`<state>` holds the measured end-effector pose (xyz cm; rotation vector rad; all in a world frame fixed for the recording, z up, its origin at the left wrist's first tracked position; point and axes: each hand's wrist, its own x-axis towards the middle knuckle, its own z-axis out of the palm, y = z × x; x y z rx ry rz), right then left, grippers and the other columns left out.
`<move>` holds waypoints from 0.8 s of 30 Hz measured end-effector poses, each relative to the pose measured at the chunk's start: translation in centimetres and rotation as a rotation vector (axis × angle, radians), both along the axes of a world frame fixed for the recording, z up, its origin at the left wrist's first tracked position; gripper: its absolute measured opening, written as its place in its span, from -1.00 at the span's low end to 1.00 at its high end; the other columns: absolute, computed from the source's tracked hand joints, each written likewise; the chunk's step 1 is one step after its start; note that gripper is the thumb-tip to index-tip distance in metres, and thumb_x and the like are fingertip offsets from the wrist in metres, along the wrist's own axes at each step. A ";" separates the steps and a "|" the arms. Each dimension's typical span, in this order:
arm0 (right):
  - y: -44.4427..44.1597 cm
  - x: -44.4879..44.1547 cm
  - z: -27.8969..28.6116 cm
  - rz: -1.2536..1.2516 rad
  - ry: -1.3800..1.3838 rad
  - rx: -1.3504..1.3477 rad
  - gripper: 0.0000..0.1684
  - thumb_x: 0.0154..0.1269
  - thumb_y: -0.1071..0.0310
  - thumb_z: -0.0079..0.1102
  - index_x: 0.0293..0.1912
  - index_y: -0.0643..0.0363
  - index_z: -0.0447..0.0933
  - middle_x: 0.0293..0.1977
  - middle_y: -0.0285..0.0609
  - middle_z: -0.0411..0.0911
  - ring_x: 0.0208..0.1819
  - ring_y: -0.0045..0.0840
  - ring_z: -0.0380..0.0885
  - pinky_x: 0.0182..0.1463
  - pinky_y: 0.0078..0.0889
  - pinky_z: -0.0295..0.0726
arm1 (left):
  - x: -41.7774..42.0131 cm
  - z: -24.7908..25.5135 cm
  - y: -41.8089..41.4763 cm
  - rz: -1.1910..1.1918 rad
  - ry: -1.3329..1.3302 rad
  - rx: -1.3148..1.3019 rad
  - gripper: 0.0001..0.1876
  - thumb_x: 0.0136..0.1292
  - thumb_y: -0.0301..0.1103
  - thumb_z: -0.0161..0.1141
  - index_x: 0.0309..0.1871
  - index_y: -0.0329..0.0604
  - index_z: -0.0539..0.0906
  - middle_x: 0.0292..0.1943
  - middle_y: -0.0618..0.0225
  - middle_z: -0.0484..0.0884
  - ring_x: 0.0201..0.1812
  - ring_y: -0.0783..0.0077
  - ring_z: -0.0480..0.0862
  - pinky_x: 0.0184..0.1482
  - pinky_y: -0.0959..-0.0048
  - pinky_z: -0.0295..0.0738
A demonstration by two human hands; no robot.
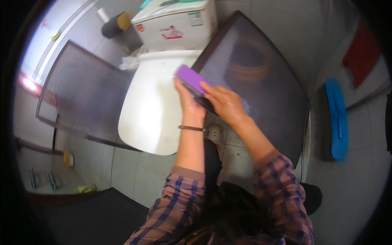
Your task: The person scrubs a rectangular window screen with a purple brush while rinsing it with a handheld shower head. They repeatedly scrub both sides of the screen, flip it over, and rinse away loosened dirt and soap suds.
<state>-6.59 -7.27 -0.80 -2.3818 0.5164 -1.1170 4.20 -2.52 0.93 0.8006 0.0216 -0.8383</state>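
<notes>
A purple scrubbing brush (191, 78) is in my right hand (225, 102), its thumb and fingers around the near end. The brush lies along the dark left edge of a framed mesh screen (263, 101), which stands tilted against the wall. My left hand (193, 105) is at that same edge, its fingers mostly hidden; it appears to grip the frame. Whitish suds show on the mesh beside my right hand. Left of both hands is a white toilet (150, 104) with its lid down.
A second mesh screen (88, 95) leans to the left of the toilet. Green items lie on the toilet's cistern (171, 29), which bears stickers. A blue plastic object (337, 119) and a red one (363, 55) are at the right wall. A shoe (214, 134) rests on the tiled floor (239, 156).
</notes>
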 end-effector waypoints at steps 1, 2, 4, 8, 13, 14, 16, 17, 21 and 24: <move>0.2 0.8 0.6 0.014 -0.002 0.023 -0.59 0.22 0.25 0.12 0.09 -0.22 0.48 -0.48 -0.10 0.40 -0.43 -0.17 0.45 -0.40 -0.16 0.39 | 0.7 -0.7 0.2 -0.029 -0.009 -0.007 -0.26 0.26 0.36 -0.28 0.18 -0.12 0.36 0.05 0.21 0.47 0.10 0.28 0.43 0.17 0.29 0.31; 0.1 0.8 -0.1 0.032 -0.017 0.070 -0.60 0.22 0.25 0.12 0.09 -0.23 0.48 -0.48 -0.11 0.41 -0.43 -0.17 0.45 -0.40 -0.15 0.39 | 1.4 -0.3 0.8 0.004 -0.023 0.055 -0.28 0.23 0.36 -0.30 0.14 -0.06 0.42 0.07 0.22 0.47 0.09 0.23 0.43 0.16 0.17 0.30; -0.7 -1.8 -2.6 -0.011 0.062 0.077 -0.61 0.23 0.26 0.11 0.08 -0.25 0.49 -0.48 -0.12 0.40 -0.44 -0.18 0.45 -0.40 -0.16 0.40 | 1.1 0.6 1.3 -0.024 0.024 0.075 -0.28 0.24 0.31 -0.30 0.20 -0.09 0.37 0.15 0.18 0.40 0.16 0.18 0.37 0.19 0.10 0.24; -0.6 -12.7 -7.2 -0.070 0.216 0.226 -0.60 0.25 0.29 0.08 0.09 -0.28 0.49 -0.45 -0.12 0.41 -0.39 -0.22 0.45 -0.36 -0.21 0.41 | 1.5 1.2 1.1 -0.090 0.017 0.091 -0.29 0.24 0.19 -0.29 0.28 -0.16 0.28 0.28 0.11 0.26 0.25 0.09 0.27 0.22 -0.02 0.15; 0.0 -10.6 -5.8 -0.153 0.213 0.222 -0.59 0.24 0.29 0.10 0.10 -0.25 0.48 -0.40 -0.13 0.43 -0.34 -0.23 0.46 -0.31 -0.20 0.41 | 0.8 1.3 0.6 -0.073 -0.009 0.120 -0.31 0.23 0.17 -0.28 0.26 -0.17 0.30 0.26 0.10 0.28 0.24 0.10 0.27 0.20 0.00 0.17; 0.2 -8.1 -4.6 -0.135 0.137 0.172 -0.58 0.24 0.34 0.10 0.10 -0.22 0.48 -0.40 -0.15 0.43 -0.36 -0.26 0.45 -0.30 -0.24 0.43 | 0.4 1.5 0.7 -0.076 -0.019 0.120 -0.31 0.24 0.18 -0.31 0.24 -0.17 0.32 0.25 0.10 0.30 0.23 0.09 0.29 0.21 0.00 0.17; 1.3 -3.8 -2.1 -0.094 0.056 0.172 -0.56 0.23 0.38 0.09 0.10 -0.21 0.48 -0.39 -0.16 0.43 -0.36 -0.29 0.44 -0.27 -0.27 0.44 | 0.4 0.9 0.8 -0.074 -0.031 0.138 -0.32 0.24 0.18 -0.32 0.23 -0.16 0.34 0.24 0.11 0.30 0.23 0.08 0.29 0.21 -0.01 0.17; 1.8 -2.4 -1.4 -0.054 0.039 0.220 -0.56 0.23 0.38 0.08 0.10 -0.22 0.48 -0.39 -0.16 0.44 -0.34 -0.28 0.44 -0.25 -0.25 0.44 | 0.9 0.8 1.1 -0.058 -0.046 0.149 -0.32 0.25 0.19 -0.33 0.22 -0.15 0.35 0.24 0.11 0.31 0.23 0.08 0.30 0.21 -0.01 0.17; -0.5 -7.4 -5.1 0.020 0.188 0.206 -0.51 0.24 0.38 0.05 0.14 -0.30 0.44 -0.35 -0.15 0.41 -0.27 -0.28 0.45 -0.19 -0.25 0.45 | 1.3 0.7 0.9 -0.089 -0.011 0.126 -0.33 0.27 0.13 -0.33 0.24 -0.23 0.30 0.21 0.10 0.33 0.21 0.14 0.33 0.21 0.11 0.23; -1.0 -16.3 -9.6 0.038 0.216 0.405 -0.47 0.21 0.48 0.07 0.15 -0.23 0.44 -0.45 -0.14 0.38 -0.35 -0.31 0.43 -0.22 -0.33 0.45 | 0.5 1.7 1.0 -0.076 -0.012 0.132 -0.35 0.29 0.09 -0.34 0.26 -0.25 0.28 0.25 0.09 0.27 0.24 0.14 0.30 0.23 0.13 0.20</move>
